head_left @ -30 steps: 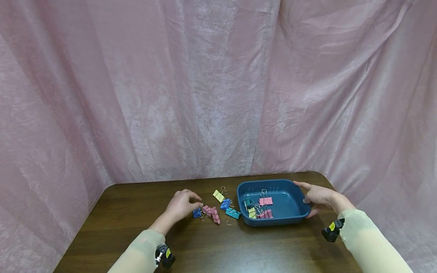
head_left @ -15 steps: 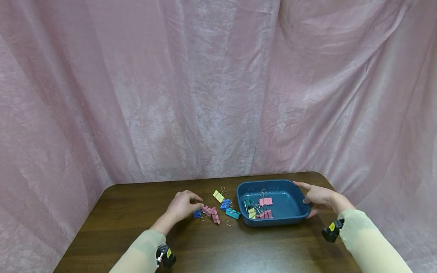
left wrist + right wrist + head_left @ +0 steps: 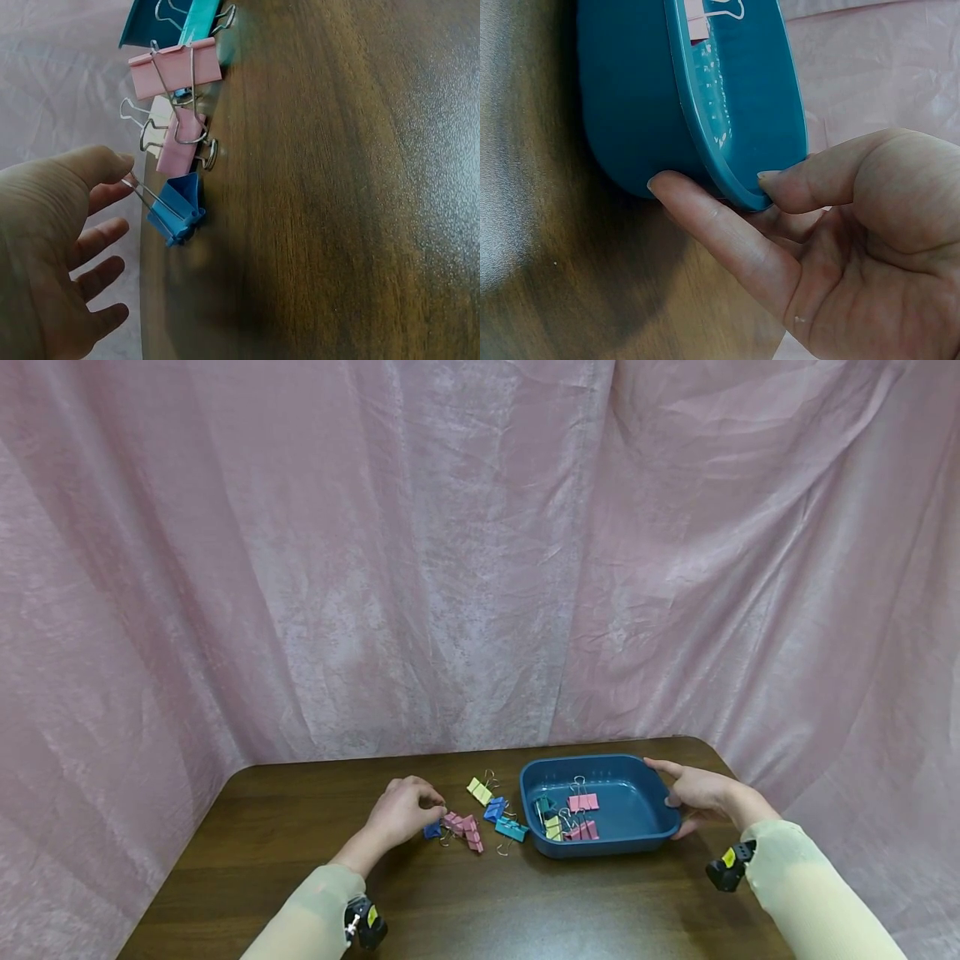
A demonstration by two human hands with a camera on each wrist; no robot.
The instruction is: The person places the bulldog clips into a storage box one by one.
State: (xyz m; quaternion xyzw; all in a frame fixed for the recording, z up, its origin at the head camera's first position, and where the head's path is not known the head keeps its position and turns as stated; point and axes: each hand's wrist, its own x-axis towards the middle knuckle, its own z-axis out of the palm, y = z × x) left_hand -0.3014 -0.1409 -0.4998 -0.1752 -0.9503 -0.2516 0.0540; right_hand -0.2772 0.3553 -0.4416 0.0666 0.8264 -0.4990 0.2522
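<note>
My left hand (image 3: 401, 810) pinches a wire handle of a blue binder clip (image 3: 174, 211) between thumb and index finger; the other fingers are spread apart in the left wrist view. Right beside that clip lie pink binder clips (image 3: 465, 828), touching or nearly touching one another. My right hand (image 3: 705, 789) grips the right end of a blue tray (image 3: 600, 850), thumb over the rim and fingers against the outer wall (image 3: 630, 97). Inside the tray, pink clips (image 3: 583, 802), a yellow clip (image 3: 553, 828) and a green clip (image 3: 546, 807) sit toward the left.
Between the pink clips and the tray lie a yellow clip (image 3: 480, 791), another blue clip (image 3: 495, 809) and a teal clip (image 3: 512, 828), the last close to the tray wall. A pink curtain (image 3: 450, 568) hangs behind the brown wooden table (image 3: 480, 910).
My left hand has barely shifted and stays at the blue clip, which looks slightly turned. The right hand and the tray have stayed in place.
</note>
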